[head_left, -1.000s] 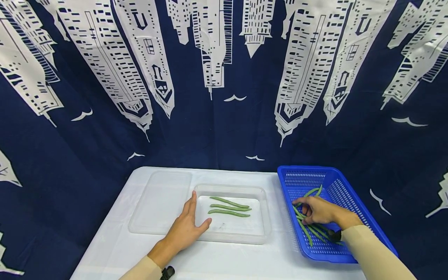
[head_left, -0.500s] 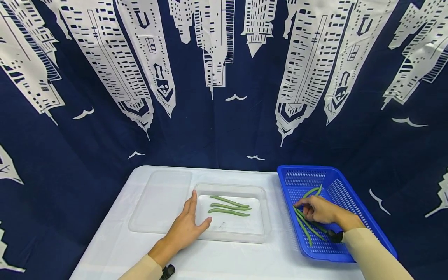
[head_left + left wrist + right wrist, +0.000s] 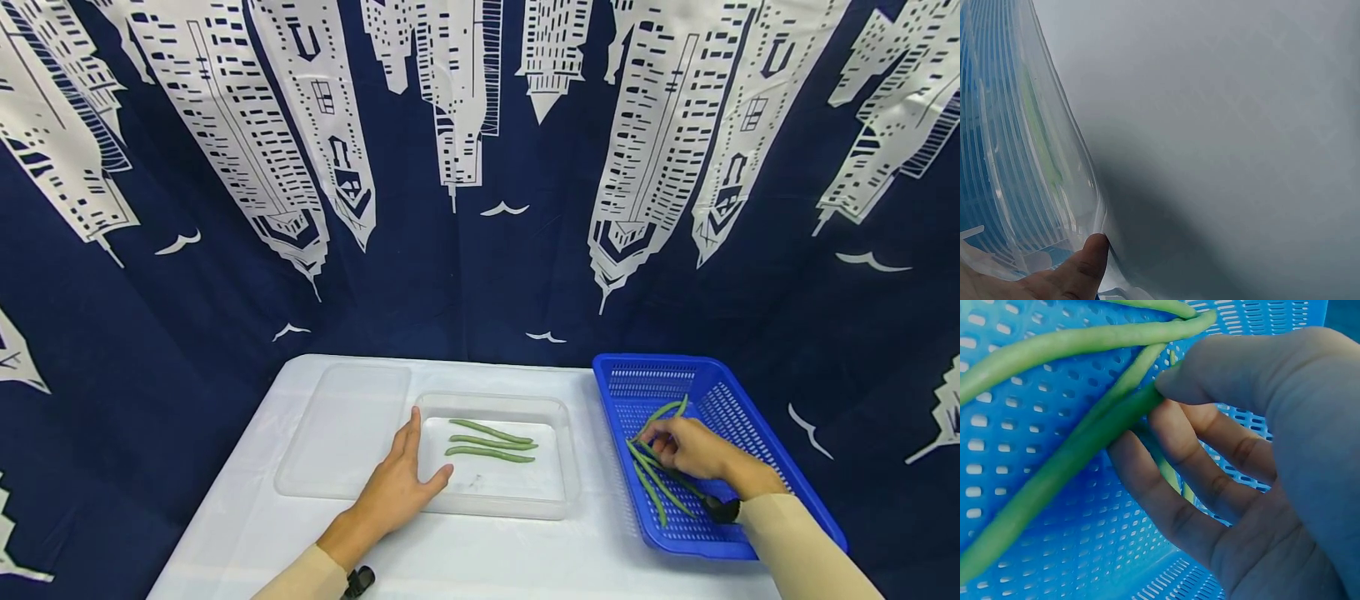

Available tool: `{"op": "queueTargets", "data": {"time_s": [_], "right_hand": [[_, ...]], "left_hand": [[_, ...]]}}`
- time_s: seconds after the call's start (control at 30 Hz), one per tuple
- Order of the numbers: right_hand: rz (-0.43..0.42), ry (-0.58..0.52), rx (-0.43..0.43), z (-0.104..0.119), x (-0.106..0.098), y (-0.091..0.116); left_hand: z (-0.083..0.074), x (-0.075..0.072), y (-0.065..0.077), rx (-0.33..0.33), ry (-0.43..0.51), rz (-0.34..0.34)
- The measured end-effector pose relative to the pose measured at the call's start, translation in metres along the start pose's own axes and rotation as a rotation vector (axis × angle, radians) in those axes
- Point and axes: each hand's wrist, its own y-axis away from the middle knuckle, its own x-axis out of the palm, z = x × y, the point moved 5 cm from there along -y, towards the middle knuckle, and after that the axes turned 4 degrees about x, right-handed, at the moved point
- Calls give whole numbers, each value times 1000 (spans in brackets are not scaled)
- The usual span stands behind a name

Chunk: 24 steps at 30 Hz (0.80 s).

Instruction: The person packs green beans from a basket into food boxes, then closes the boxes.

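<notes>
R wrist: right hand (image 3: 1260, 462) pinching bean (image 3: 1066, 469), head: 3 beans (image 3: 491, 443) in tray (image 3: 558, 492)

In the left wrist view only a thumb tip of the left hand (image 3: 1079, 272) is shown; the rest is cut off by the lower edge. The beans in the clear container (image 3: 1035, 156) are blurred to a green smear through its wall. In the head view, part of the green beans (image 3: 652, 479) is hidden under the right hand (image 3: 686, 447), and both forearms are cut by the frame.

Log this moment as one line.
left hand: rests on clear tray | right hand: pinches bean in basket
</notes>
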Motion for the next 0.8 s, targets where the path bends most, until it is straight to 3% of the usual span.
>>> {"op": "queueTargets", "data": {"time_s": [0.37, 0.8], "right_hand": [[-135, 69, -108, 11, -10, 0], [-114, -17, -71, 34, -21, -6]], "left_hand": [[-2, -2, 1, 14, -3, -9], [-2, -4, 1, 31, -4, -20]]}}
